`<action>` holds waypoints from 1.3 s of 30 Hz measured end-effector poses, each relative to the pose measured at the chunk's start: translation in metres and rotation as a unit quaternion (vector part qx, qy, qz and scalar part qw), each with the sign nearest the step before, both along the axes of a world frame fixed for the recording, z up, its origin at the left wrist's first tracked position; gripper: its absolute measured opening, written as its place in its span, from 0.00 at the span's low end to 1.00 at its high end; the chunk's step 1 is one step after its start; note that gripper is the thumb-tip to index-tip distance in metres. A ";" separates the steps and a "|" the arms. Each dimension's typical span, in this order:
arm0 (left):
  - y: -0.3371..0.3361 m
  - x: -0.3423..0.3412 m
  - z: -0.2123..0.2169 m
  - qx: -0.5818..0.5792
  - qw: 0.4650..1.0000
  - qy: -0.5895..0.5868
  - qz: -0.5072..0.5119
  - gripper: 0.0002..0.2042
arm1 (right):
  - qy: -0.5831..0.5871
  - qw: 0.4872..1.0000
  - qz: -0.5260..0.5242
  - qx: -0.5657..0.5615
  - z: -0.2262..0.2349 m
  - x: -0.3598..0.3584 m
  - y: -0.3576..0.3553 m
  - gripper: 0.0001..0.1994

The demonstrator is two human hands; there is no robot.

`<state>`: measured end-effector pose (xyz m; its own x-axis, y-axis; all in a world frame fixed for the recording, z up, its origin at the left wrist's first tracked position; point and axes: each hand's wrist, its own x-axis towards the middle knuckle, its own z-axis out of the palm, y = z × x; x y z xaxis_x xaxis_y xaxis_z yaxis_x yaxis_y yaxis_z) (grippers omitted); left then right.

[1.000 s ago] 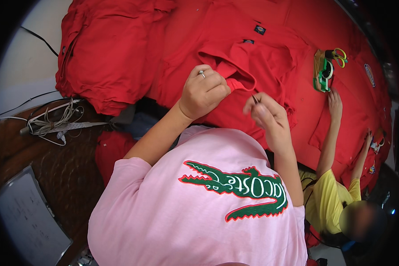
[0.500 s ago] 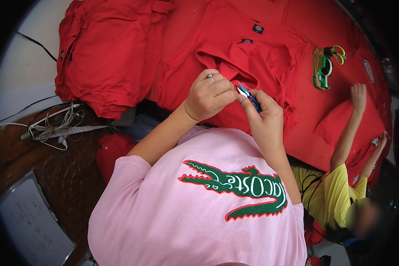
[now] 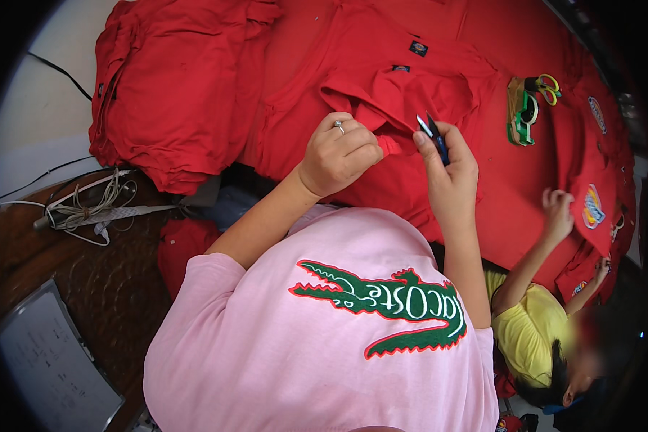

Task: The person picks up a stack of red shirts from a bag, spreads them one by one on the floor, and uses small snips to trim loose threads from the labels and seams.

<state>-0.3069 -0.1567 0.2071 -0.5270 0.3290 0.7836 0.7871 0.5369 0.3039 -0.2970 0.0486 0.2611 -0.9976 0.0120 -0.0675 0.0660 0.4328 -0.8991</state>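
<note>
My left hand [image 3: 342,153], with a ring on one finger, is closed on a bunched edge of a red shirt [image 3: 439,93] spread before me. A bit of the cloth sticks out past its fingertips. To the right, my right hand [image 3: 450,162] grips a pair of thread snips [image 3: 433,137] with dark blue handles. Their pale tips point up and away from me, apart from the cloth in my left hand. Dark labels show at the shirt's neck and on another red layer behind it.
A pile of folded red shirts [image 3: 176,93] lies at the left. Right of the spread shirt are a green tape dispenser [image 3: 520,119] and yellow-handled scissors [image 3: 549,90]. A co-worker in a yellow top [image 3: 529,338] handles red garments at the right. Bundled cables [image 3: 97,205] lie at the left.
My right hand and the snips have moved right, away from my left hand, which stays on the cloth. The co-worker's hands have moved lower, and the red garment there has shifted.
</note>
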 end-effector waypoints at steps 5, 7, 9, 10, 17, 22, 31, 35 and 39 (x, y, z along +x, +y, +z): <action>-0.005 0.002 0.000 0.000 1.000 -0.011 0.001 0.12 | -0.075 0.975 0.143 -0.151 -0.001 -0.017 -0.011 0.14; -0.007 0.003 -0.002 0.001 1.000 -0.021 0.002 0.14 | -0.119 0.957 0.172 -0.204 -0.002 -0.020 -0.015 0.13; -0.011 0.001 -0.003 0.010 0.999 -0.030 0.022 0.15 | -0.121 0.920 0.096 -0.360 -0.003 -0.020 0.019 0.07; -0.014 0.001 -0.004 0.016 0.999 -0.037 0.030 0.15 | -0.057 0.877 0.055 -0.474 -0.005 -0.027 0.042 0.11; -0.100 -0.007 -0.027 0.089 0.930 -0.272 0.232 0.11 | 0.012 0.903 -0.304 -0.305 -0.030 -0.032 0.186 0.20; -0.156 0.005 -0.100 0.149 0.828 -0.506 0.191 0.11 | -0.054 0.989 -0.127 0.048 -0.124 0.030 0.190 0.14; -0.213 0.031 0.012 0.336 0.607 -0.713 -0.099 0.14 | -0.221 0.953 -0.171 -0.121 -0.065 0.062 0.208 0.08; -0.259 0.019 0.062 0.424 0.766 -0.437 -0.206 0.20 | 0.008 0.907 -0.229 -0.352 0.026 0.074 0.243 0.07; -0.242 -0.070 0.126 0.534 0.754 -0.382 -0.008 0.19 | 0.116 0.926 -0.245 -0.261 0.090 0.001 0.233 0.07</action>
